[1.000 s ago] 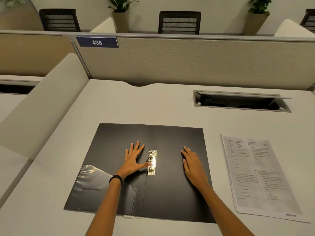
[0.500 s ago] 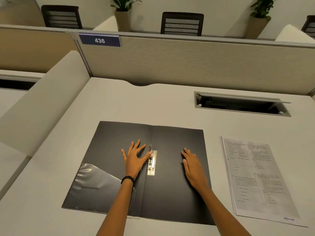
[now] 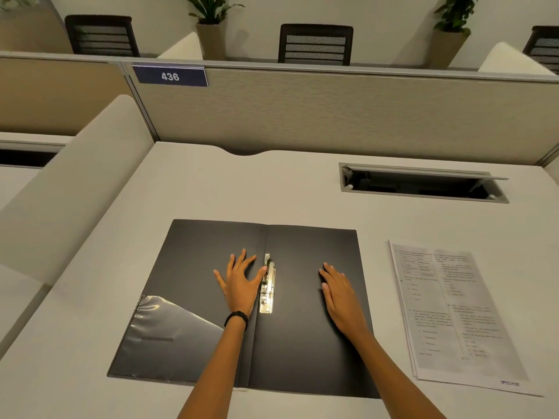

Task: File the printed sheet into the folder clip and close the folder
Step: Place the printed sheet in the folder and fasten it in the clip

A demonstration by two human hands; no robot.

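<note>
A black folder [image 3: 193,255] lies open and flat on the desk in front of me. Its brass clip [image 3: 268,293] sits just right of the spine, with the lever end raised a little. My left hand [image 3: 240,284] rests flat on the left flap, fingers spread, thumb tip touching the clip's upper part. My right hand [image 3: 340,296] lies flat on the right flap, fingers together, holding nothing. The printed sheet [image 3: 453,316] lies on the desk to the right of the folder, apart from both hands.
A clear plastic pocket [image 3: 169,334] covers the left flap's lower corner. An open cable tray [image 3: 420,184] is sunk into the desk [image 3: 242,189] at the back right. A partition with a "436" sign [image 3: 170,76] closes the far edge; a padded divider [image 3: 75,189] runs along the left.
My left hand has slid slightly up the left flap and its thumb has moved up along the clip; the lever end now stands slightly raised. My right hand stays put.
</note>
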